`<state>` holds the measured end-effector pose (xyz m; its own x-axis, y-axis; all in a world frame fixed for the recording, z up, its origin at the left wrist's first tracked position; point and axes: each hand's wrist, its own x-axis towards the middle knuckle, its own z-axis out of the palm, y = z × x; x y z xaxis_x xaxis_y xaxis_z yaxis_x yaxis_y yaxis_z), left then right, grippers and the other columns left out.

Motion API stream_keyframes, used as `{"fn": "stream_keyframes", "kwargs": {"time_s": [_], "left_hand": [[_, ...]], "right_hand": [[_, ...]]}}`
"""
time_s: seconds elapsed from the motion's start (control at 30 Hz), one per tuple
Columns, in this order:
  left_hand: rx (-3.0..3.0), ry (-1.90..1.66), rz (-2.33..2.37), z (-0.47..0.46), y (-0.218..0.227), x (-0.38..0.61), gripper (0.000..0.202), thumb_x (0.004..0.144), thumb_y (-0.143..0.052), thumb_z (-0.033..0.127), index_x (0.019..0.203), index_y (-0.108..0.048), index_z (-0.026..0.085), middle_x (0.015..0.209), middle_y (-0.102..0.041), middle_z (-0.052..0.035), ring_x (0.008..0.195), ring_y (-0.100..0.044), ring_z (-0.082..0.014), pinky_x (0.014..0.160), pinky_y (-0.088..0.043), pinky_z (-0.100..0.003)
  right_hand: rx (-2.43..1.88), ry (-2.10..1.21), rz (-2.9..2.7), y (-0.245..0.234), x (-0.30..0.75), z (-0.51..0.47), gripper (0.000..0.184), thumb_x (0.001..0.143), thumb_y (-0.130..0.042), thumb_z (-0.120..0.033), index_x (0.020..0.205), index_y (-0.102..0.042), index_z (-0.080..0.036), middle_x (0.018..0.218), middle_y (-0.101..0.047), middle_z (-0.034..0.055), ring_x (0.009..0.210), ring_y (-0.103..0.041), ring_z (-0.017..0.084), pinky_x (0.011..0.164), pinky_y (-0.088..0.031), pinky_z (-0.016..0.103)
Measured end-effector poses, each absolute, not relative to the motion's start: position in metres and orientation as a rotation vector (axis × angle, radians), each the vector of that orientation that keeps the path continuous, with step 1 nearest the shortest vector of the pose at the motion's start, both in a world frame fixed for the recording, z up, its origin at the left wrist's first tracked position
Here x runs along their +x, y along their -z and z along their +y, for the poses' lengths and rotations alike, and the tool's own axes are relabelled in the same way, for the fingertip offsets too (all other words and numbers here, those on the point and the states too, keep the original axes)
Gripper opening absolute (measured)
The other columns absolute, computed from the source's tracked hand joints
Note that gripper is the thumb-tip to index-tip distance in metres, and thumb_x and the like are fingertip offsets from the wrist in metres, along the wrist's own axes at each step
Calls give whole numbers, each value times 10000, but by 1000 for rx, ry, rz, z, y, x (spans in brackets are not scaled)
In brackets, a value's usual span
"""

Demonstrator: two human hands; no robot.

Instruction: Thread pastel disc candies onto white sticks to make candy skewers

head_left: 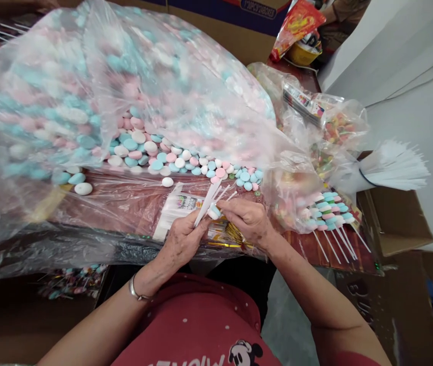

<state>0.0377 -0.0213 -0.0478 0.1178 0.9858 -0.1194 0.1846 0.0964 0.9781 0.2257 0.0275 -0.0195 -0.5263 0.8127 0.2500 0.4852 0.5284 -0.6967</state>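
Note:
My left hand (184,239) is closed round a small bundle of white sticks (211,195) that fan up and to the right. My right hand (245,218) pinches a round pastel candy (214,210) at the tip of one of those sticks. Both hands hover over the near edge of a table covered in clear plastic (125,203). Just beyond them lies a heap of pink, blue and white candy discs (171,155), spilling from a huge clear bag (87,86).
To the right lie finished candy sticks (329,213) under a smaller clear bag (323,142). A fan of spare white sticks (395,165) sits above an open cardboard box (395,218). Flat printed packets (178,208) lie under my hands. Another person's arm (344,12) shows at top right.

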Motion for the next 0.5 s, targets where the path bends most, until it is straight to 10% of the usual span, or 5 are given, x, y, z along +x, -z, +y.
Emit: {"fn": "stream_keyframes", "kwargs": {"time_s": [0.17, 0.5], "left_hand": [[1207, -984, 1312, -23, 50, 36, 331, 901, -521, 381, 629, -532, 193, 501, -441, 59, 471, -376, -95, 484, -303, -233], [1155, -1027, 1257, -23, 56, 37, 317, 904, -542, 361, 638, -536, 189, 512, -454, 55, 451, -356, -83, 439, -281, -214]], "right_hand": [[-1326, -571, -2155, 0, 252, 40, 363, 946, -491, -251, 1269, -656, -241, 1058, -770, 25, 881, -718, 173, 833, -566, 300], [-1676, 134, -2568, 11, 275, 60, 239, 965, -446, -164, 973, -684, -174, 972, -675, 109, 860, -602, 220, 704, -422, 307]]}}
